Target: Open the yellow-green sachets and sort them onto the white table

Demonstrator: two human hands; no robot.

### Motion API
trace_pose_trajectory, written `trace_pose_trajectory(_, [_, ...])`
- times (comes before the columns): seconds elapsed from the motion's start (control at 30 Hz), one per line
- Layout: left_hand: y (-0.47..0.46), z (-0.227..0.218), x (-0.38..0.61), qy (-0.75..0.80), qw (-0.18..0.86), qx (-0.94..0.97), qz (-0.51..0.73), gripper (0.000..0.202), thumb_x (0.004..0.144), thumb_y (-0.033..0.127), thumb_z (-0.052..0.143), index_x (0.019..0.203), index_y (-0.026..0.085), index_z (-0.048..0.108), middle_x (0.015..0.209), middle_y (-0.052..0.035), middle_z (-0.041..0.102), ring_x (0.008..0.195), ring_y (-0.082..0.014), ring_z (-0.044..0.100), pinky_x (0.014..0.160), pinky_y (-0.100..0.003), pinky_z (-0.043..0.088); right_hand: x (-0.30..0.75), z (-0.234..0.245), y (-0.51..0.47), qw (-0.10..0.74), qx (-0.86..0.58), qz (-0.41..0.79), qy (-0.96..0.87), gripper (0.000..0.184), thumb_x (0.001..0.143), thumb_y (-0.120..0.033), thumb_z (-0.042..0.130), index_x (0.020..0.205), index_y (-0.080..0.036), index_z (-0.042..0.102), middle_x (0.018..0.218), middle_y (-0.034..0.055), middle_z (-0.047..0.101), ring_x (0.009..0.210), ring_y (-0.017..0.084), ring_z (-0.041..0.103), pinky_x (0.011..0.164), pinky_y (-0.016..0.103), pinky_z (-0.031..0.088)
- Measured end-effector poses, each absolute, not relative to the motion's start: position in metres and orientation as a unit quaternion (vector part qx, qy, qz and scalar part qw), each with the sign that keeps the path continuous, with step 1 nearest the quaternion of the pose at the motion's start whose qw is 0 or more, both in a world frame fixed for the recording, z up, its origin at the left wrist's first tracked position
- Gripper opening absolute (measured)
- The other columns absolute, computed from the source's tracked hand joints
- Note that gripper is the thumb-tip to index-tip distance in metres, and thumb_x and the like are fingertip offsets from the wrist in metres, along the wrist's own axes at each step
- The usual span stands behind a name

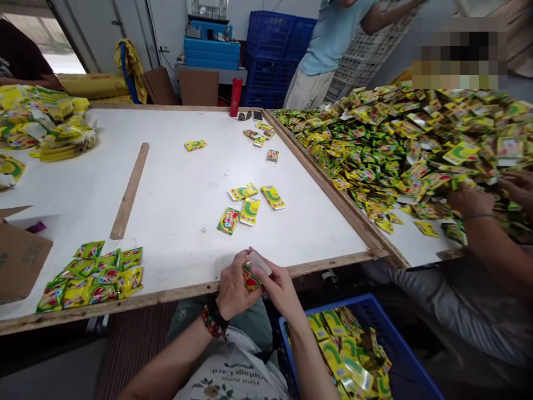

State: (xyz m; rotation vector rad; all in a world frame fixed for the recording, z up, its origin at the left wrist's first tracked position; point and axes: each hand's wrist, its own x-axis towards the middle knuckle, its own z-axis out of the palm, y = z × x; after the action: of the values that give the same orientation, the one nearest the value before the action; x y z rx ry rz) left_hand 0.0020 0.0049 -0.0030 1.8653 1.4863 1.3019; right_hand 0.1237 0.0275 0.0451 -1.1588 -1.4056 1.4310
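Both hands meet at the table's front edge around one small printed carton (251,278), green and red with a pale flap raised. My left hand (234,286) is wrapped round its left side. The fingers of my right hand (278,286) grip the flap side; part of the carton is hidden by them. Just beyond lie several yellow and green cartons (250,211), some with ends standing open. To the left, several shiny green and yellow sachets (94,275) rest in a loose cluster near the edge.
A blue crate (375,311) of yellow cartons stands below right. A wooden strip (131,191) lies on the white table (179,189). Beyond a wooden divider (325,178) is a heap of packets (387,144), with another person's hands (472,200) in it. A red flask (235,97) stands at the back.
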Motion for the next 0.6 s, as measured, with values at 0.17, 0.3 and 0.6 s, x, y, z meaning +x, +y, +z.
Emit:
trace_pose_trajectory(0.17, [0.010,0.002,0.002,0.568,0.262,0.666,0.406,0.056,0.075,0.028,0.059,0.126,0.017,0.038,0.112,-0.0120,0.063,0.088,-0.0254,0.068,0.074,-0.038,0.054,0.114,0.045,0.021,0.410,-0.502,0.475,-0.595,0.035,0.084,-0.037,0.063,0.115,-0.021,0.070,0.114,0.0068,0.071,0.100,0.029,0.070,0.091,0.046,0.053])
trace_pose_trajectory(0.3, [0.012,-0.002,0.003,0.584,0.254,0.664,0.392,0.060,0.072,0.032,0.060,0.126,0.016,0.037,0.101,-0.0109,0.065,0.084,-0.0274,0.067,0.071,-0.039,0.053,0.112,0.043,0.023,0.424,-0.538,0.469,-0.558,0.036,0.086,-0.037,0.059,0.117,-0.021,0.068,0.118,0.0056,0.069,0.105,0.028,0.068,0.096,0.047,0.051])
trace_pose_trajectory(0.6, [0.011,0.005,-0.001,0.565,0.297,0.666,0.386,0.040,0.078,0.022,0.054,0.116,0.020,0.043,0.105,-0.0093,0.061,0.090,-0.0240,0.065,0.076,-0.038,0.053,0.115,0.047,0.022,0.341,-0.441,0.372,-0.742,0.042,0.091,-0.028,0.051,0.132,-0.024,0.057,0.117,0.0076,0.071,0.099,0.023,0.071,0.089,0.036,0.055])
